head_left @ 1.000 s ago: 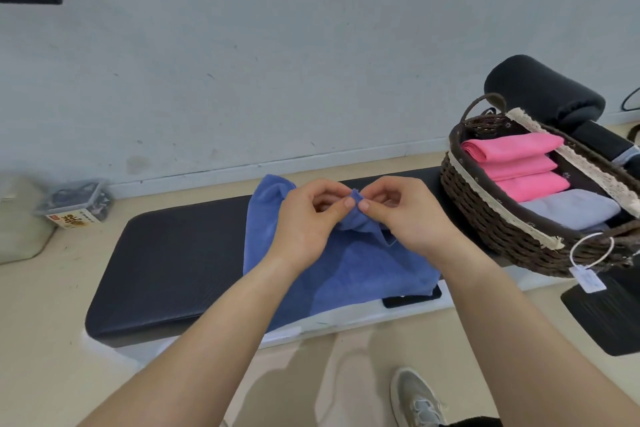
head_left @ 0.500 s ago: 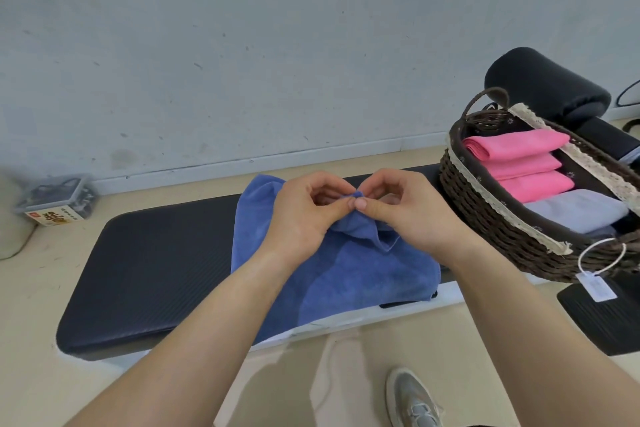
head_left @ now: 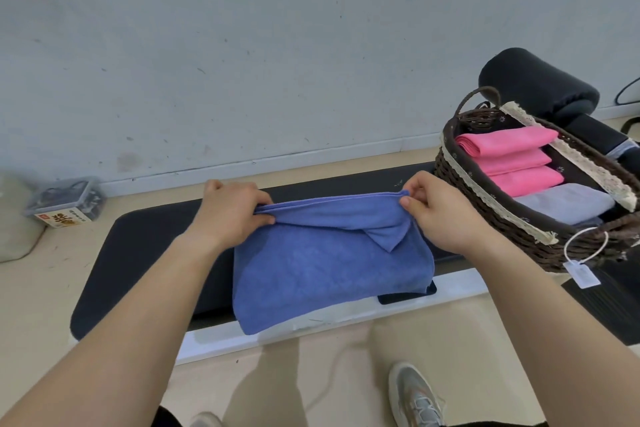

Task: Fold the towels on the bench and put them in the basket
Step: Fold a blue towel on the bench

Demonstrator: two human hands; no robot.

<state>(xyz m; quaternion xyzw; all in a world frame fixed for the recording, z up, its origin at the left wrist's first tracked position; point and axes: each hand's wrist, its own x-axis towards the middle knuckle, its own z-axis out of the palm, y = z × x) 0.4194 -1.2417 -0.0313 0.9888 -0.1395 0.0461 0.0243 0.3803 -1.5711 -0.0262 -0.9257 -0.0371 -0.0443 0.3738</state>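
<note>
Left grip [head_left: 230,208] and right grip [head_left: 440,215] each pinched a top corner of the blue towel [head_left: 329,267], holding it wide over the tabletop [head_left: 145,253], likely for a neat fold.

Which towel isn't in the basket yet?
The blue towel, on the bench, its far edge held by the left hand and right hand. The three pink towels and the grey towel lie folded in the basket.

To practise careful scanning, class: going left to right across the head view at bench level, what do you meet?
small box on the floor → left hand → blue towel → right hand → wicker basket → white hang tag
</note>
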